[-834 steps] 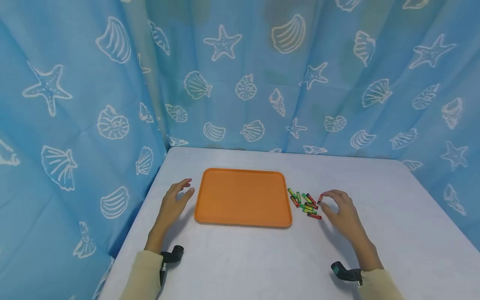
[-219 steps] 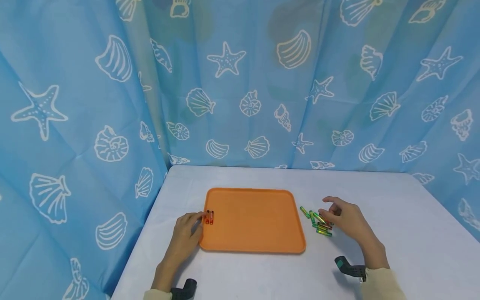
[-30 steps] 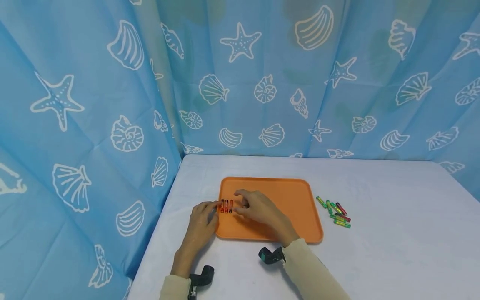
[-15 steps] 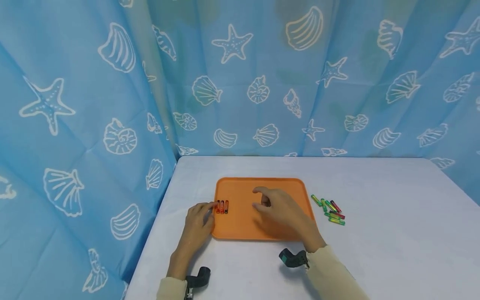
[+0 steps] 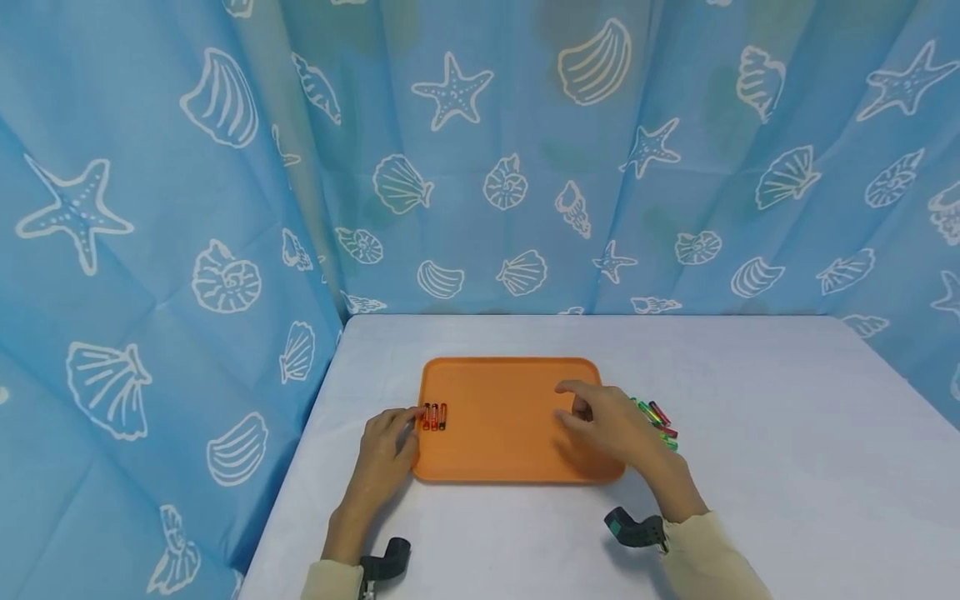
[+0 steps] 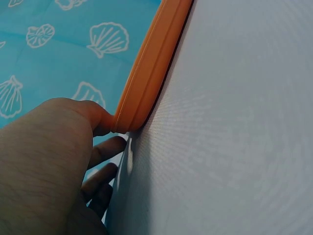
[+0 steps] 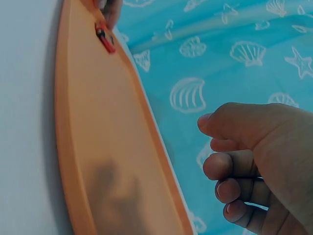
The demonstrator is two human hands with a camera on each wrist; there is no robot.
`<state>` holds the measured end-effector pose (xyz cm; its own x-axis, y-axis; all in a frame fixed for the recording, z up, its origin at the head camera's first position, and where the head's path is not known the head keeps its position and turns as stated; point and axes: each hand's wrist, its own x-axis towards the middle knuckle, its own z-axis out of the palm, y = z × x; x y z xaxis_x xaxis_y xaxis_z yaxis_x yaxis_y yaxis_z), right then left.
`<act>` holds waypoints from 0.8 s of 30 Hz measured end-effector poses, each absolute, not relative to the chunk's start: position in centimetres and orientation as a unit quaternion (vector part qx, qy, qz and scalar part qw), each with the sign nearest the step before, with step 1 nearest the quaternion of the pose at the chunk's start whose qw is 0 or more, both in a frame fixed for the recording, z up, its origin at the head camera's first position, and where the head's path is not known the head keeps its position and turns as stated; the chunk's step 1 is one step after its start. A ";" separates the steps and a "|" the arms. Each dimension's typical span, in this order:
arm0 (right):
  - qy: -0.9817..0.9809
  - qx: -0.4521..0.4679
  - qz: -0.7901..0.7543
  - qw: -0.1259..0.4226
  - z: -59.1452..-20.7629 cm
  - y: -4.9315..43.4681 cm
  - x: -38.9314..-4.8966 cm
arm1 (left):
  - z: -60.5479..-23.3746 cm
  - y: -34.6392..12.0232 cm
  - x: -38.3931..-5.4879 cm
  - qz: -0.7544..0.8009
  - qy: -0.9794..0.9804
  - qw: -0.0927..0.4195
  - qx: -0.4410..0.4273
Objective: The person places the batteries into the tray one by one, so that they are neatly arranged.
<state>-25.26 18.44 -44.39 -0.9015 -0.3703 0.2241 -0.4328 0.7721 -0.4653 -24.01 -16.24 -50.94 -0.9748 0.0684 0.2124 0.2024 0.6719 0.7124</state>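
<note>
An orange tray [image 5: 502, 450] lies on the white table. Inside it, along the left rim, three red batteries [image 5: 434, 417] stand side by side in a neat row. My left hand [image 5: 378, 462] rests against the tray's left rim, index fingertip right beside the row; in the left wrist view its thumb touches the rim. Over the tray's right side hovers my right hand [image 5: 611, 425], thumb and fingers loosely curved and apart with nothing between them. Just past it, several green and red batteries [image 5: 660, 417] lie in a loose pile, partly hidden by this hand.
The white table [image 5: 787, 433] extends to the right and in front of the tray. A blue curtain [image 5: 465, 208] with white shells and starfish hangs behind and to the left. A dark camera mount [image 5: 633, 527] sits on each wrist.
My right hand has drawn back from the red row rightward across the tray. The row held two batteries 7.3 s ago, none at first. The left hand stays at the rim.
</note>
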 end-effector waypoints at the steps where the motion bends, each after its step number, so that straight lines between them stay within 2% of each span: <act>1: -0.940 0.211 0.260 0.061 -44.5 19.0 -25.2 | -51.0 -16.2 -24.0 -0.398 -0.911 0.083 -0.074; 6: -0.948 0.187 0.249 0.060 -44.8 21.7 -24.6 | -51.0 -16.0 -23.7 -0.395 -0.912 0.080 -0.069; 17: -0.969 0.071 0.235 0.037 -47.1 29.2 -22.4 | -50.7 -16.1 -23.8 -0.397 -0.911 0.083 -0.079; 24: -0.973 0.014 0.229 0.029 -47.9 31.4 -21.3 | -50.7 -16.2 -23.8 -0.400 -0.911 0.071 -0.073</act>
<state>-21.34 31.37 -47.92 -0.9980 -0.0146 0.0623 -0.0409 0.8948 -0.4447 -23.85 -16.19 -50.67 -0.9793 0.0755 0.1880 0.1895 0.6695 0.7182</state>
